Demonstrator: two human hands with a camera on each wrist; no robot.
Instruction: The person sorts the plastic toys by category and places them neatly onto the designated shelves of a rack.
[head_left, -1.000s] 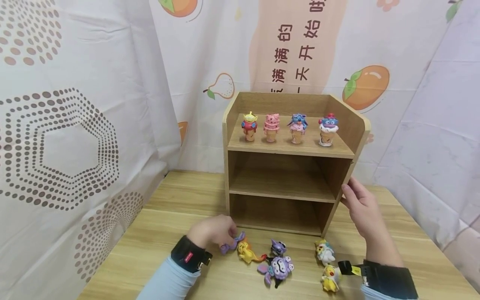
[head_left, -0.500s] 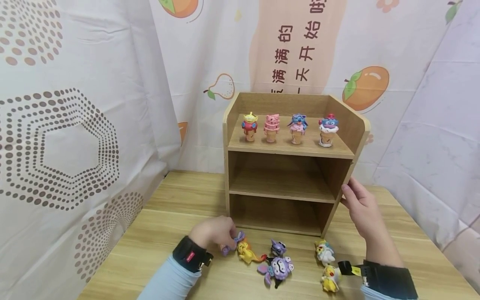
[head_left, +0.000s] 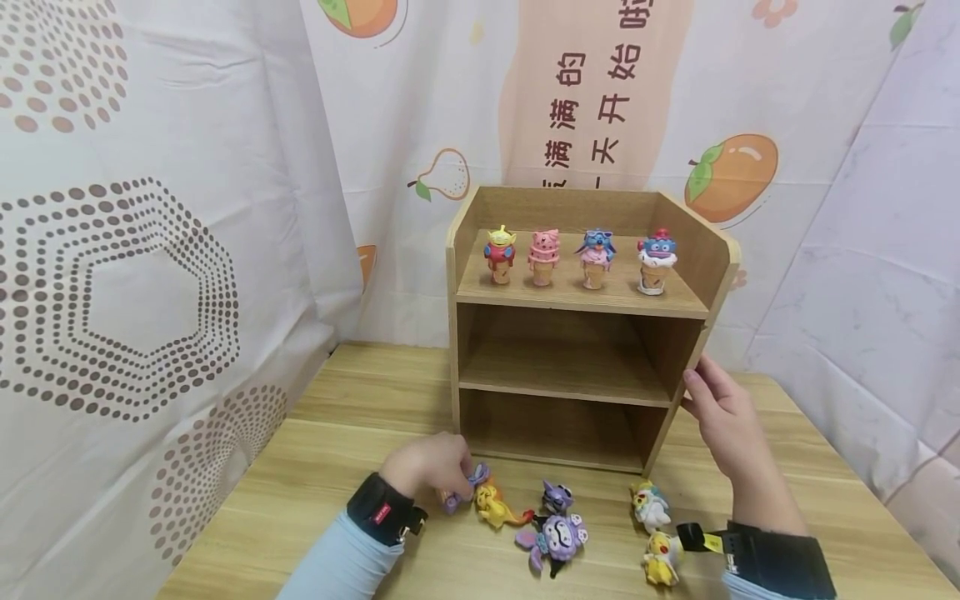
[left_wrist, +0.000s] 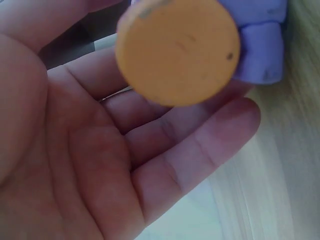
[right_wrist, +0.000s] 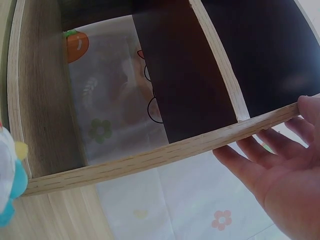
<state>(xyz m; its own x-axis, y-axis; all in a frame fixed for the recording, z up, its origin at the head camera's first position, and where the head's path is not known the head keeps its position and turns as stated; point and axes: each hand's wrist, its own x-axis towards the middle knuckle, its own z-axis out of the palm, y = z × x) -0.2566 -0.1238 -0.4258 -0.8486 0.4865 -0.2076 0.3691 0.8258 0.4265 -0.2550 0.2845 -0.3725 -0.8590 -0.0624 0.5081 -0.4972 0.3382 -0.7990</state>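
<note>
At the shelf's front left corner, my left hand holds a small purple figurine low over the table. The left wrist view shows its round orange base, facing the camera; its upper part is hidden. My right hand grips the right side panel of a wooden shelf, with the thumb on the front edge and the fingers on the outer side. Just right of the left hand lies a yellow figurine with an orange mane.
Several ice-cream-cone figurines, among them a pink one, stand on the top shelf. On the table lie a purple figurine with sunglasses, a larger purple figurine, a white figurine and a yellow-and-white one.
The purple figurine has turned slightly in my left hand, bringing its tan-orange base more into sight. My right hand and the shelf have stayed still.
</note>
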